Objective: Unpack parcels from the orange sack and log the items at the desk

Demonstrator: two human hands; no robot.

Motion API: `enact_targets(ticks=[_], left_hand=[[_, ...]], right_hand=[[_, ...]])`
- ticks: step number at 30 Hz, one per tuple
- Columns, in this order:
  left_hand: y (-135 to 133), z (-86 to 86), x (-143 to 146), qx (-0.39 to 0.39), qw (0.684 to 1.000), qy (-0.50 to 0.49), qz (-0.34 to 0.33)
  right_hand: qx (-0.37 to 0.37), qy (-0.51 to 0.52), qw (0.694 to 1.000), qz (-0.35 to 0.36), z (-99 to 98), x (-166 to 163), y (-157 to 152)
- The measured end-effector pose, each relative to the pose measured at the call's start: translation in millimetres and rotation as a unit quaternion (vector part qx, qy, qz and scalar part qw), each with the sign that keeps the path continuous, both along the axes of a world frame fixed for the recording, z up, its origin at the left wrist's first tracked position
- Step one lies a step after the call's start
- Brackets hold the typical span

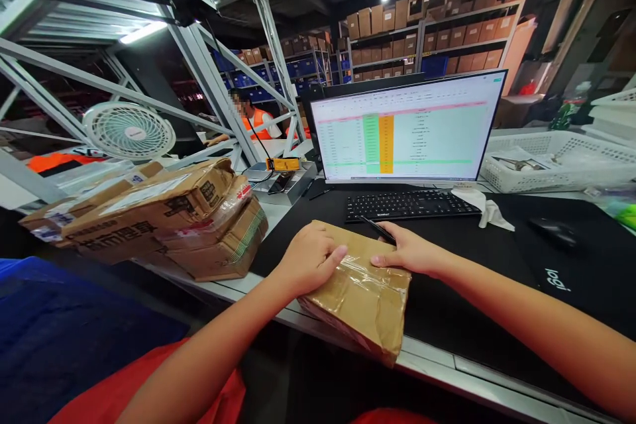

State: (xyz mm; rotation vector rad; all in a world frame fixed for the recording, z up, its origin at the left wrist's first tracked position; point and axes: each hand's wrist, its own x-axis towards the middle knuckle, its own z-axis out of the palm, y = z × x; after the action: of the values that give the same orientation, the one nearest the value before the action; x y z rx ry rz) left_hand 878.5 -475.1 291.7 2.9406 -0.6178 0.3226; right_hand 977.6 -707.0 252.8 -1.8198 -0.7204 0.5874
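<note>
A brown cardboard box (365, 308) with clear tape across its top lies tilted at the desk's front edge, its near corner jutting past it. My left hand (313, 258) is closed on the box's left side, thumb on top and fingers curled. My right hand (410, 250) rests its thumb on the box's right part. A slim black pen-like tool (380, 230) is held in my right hand, pointing up and left; its exact kind is unclear. Behind the box stands a black keyboard (412, 204).
Taped cartons (149, 212) are stacked at the left. A monitor (422, 139) showing a spreadsheet stands behind the keyboard. A mouse (554, 233) and a white basket (546, 159) are at the right. A fan (130, 131) and a person in an orange vest (256, 120) appear further back.
</note>
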Motion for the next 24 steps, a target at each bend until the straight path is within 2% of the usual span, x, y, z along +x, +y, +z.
enact_targets(ticks=[3, 6, 10, 12, 16, 21, 24], left_hand=[[5, -4.4, -11, -0.018, 0.996, -0.058, 0.072], [7, -7.8, -20, -0.036, 0.989, -0.087, 0.118], [7, -11.0, -25, -0.070, 0.980, -0.119, 0.146], [6, -12.7, -27, -0.092, 0.974, -0.144, 0.147], [5, -15.1, -30, -0.120, 0.969, -0.162, 0.142], [7, -16.3, -30, -0.105, 0.970, -0.167, 0.139], [7, -16.7, -30, -0.081, 0.971, -0.177, 0.137]], right_hand=[[-0.020, -0.018, 1.000, 0.007, 2.9, -2, 2], [-0.090, -0.096, 0.991, -0.002, 10.5, -3, 2], [-0.154, -0.312, 0.936, -0.061, 35.0, -6, -4], [-0.164, -0.357, 0.918, -0.047, 51.2, -11, -6], [-0.219, -0.318, 0.919, 0.076, 75.0, -29, -1], [-0.284, -0.284, 0.908, 0.120, 84.8, -48, 14], [-0.308, -0.304, 0.891, 0.135, 88.6, -53, 22]])
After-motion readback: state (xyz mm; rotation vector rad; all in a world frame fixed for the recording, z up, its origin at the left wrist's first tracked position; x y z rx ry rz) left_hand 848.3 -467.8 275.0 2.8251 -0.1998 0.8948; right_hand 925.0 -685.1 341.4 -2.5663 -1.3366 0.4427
